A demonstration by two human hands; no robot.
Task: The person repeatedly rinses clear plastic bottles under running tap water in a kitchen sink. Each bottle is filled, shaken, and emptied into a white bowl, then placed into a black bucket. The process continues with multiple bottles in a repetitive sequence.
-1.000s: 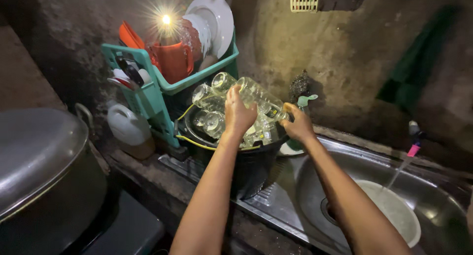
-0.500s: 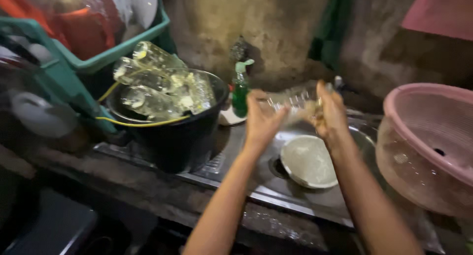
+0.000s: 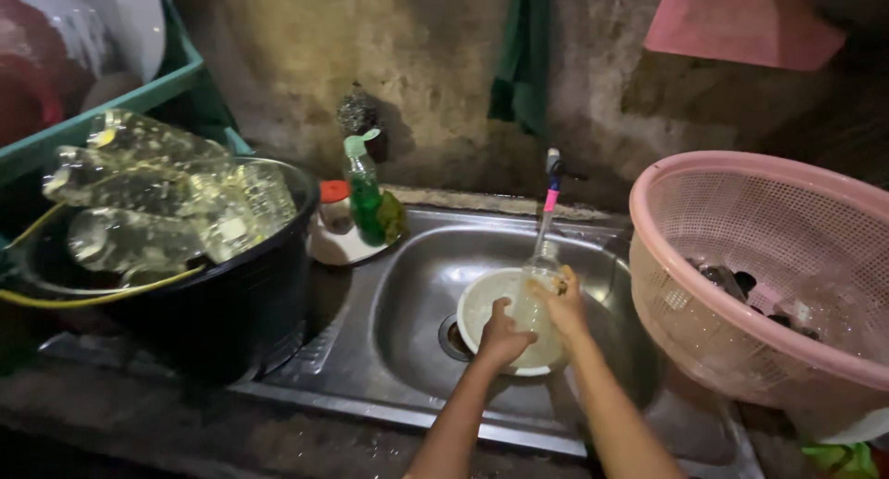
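Note:
My left hand (image 3: 502, 334) and my right hand (image 3: 565, 303) both hold a clear drinking glass (image 3: 537, 273) over a white bowl (image 3: 482, 298) in the steel sink (image 3: 417, 285). The glass sits under the thin tap (image 3: 552, 178), which runs water down onto it. The left hand grips the lower part of the glass. The right hand wraps its upper side, with something small and yellow at the fingers.
A black tub (image 3: 241, 285) piled with clear glasses (image 3: 157, 201) stands left of the sink. A green rack (image 3: 111, 99) of dishes is behind it. A green soap bottle (image 3: 364, 194) sits on the rim. A pink mesh basket (image 3: 759, 257) stands at right.
My hands took a glass from the pile in the black tub and carried it right and down to the sink under the tap. The view swung right with them.

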